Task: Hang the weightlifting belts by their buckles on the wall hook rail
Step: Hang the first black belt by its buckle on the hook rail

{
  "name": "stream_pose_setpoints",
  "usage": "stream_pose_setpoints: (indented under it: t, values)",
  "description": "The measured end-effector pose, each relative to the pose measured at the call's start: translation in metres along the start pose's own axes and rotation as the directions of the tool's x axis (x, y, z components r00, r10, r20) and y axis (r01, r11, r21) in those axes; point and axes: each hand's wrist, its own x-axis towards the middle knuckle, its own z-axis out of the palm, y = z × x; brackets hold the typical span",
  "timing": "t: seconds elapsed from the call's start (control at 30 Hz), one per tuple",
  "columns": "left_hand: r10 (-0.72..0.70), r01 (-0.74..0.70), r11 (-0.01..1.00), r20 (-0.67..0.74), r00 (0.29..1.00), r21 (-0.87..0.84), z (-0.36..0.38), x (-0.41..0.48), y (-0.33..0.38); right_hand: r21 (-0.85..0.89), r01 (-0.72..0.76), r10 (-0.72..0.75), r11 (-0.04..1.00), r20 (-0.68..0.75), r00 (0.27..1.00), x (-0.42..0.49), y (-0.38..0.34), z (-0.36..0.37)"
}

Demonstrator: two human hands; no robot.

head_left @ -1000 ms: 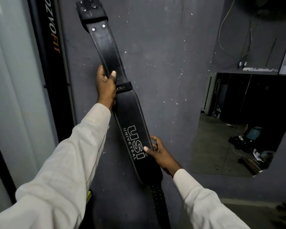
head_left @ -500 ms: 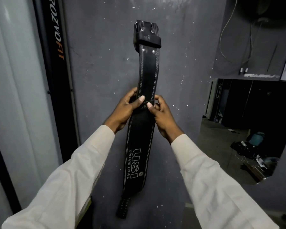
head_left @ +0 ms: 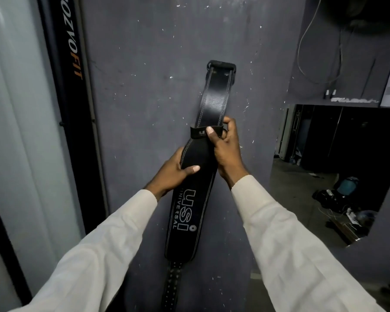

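Note:
A black leather weightlifting belt (head_left: pixel 213 100) with white "USI UNIVERSAL" lettering stands nearly upright in front of a dark grey wall (head_left: pixel 144 86). Its buckle end (head_left: pixel 221 65) is on top and its perforated tail hangs at the bottom. My right hand (head_left: pixel 225 146) grips the belt at its keeper loop, thumb across the front. My left hand (head_left: pixel 173 171) holds the wide padded part just below, thumb over the front. No hook or hook rail is visible.
A black banner (head_left: pixel 73 64) with orange "FIT" lettering stands at the left beside pale panels. At the right a wall mirror (head_left: pixel 338 167) reflects a dim room with bags on the floor. Cables (head_left: pixel 306 52) hang above it.
The belt has come down and to the right, with its buckle end lower on the wall. My left hand slid down from the keeper loop to the padded part.

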Motion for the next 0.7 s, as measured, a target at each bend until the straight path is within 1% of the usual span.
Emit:
stream_pose_setpoints:
  t: [0.03,0.07,0.13,0.2,0.3,0.33,0.4,0.47,0.5,0.57,0.6,0.7]
  values:
    - [-0.005,0.005,1.0,0.015,1.0,-0.003,0.002,-0.002,-0.004,0.01,-0.001,0.002,1.0,-0.011,1.0,0.001,0.0,-0.002]
    - [0.005,-0.005,1.0,-0.002,1.0,0.011,0.005,-0.003,-0.006,0.021,-0.003,0.003,1.0,-0.023,1.0,0.001,0.0,-0.005]
    - [0.046,-0.042,0.998,-0.083,0.995,0.044,0.014,-0.006,-0.007,0.034,-0.004,0.005,0.999,-0.051,0.999,0.001,0.001,-0.009]
    - [0.039,-0.035,0.999,-0.112,0.993,0.033,0.02,-0.008,-0.01,0.048,0.009,-0.006,0.999,-0.061,0.998,0.003,0.0,-0.012]
    - [-0.043,0.043,0.999,-0.024,0.999,-0.004,0.023,-0.012,-0.026,0.071,0.022,-0.018,0.997,-0.058,0.998,0.007,-0.005,-0.016]
    - [-0.042,0.042,0.999,-0.012,0.999,0.007,0.024,-0.013,-0.03,0.079,0.026,-0.021,0.997,-0.058,0.998,0.008,-0.006,-0.017]
    - [-0.014,0.015,1.0,-0.036,0.999,0.028,0.026,-0.012,-0.032,0.094,0.023,-0.015,0.995,-0.077,0.997,0.008,-0.008,-0.018]
    - [-0.006,0.007,1.0,-0.029,1.0,0.013,0.026,-0.012,-0.032,0.107,0.027,-0.017,0.994,-0.093,0.996,0.01,-0.01,-0.02]
    - [-0.026,0.026,1.0,0.01,1.0,-0.002,0.026,-0.013,-0.033,0.111,0.035,-0.025,0.993,-0.093,0.995,0.011,-0.012,-0.021]
    - [-0.078,0.075,0.997,0.106,0.991,0.032,0.024,-0.015,-0.038,0.111,0.047,-0.037,0.993,-0.094,0.995,0.014,-0.014,-0.021]
    - [-0.09,0.084,0.995,0.119,0.989,0.052,0.024,-0.016,-0.041,0.109,0.052,-0.041,0.993,-0.095,0.995,0.014,-0.015,-0.02]
    - [-0.072,0.07,0.996,0.053,0.996,0.052,0.026,-0.016,-0.045,0.128,0.055,-0.039,0.99,-0.124,0.991,0.015,-0.014,-0.02]
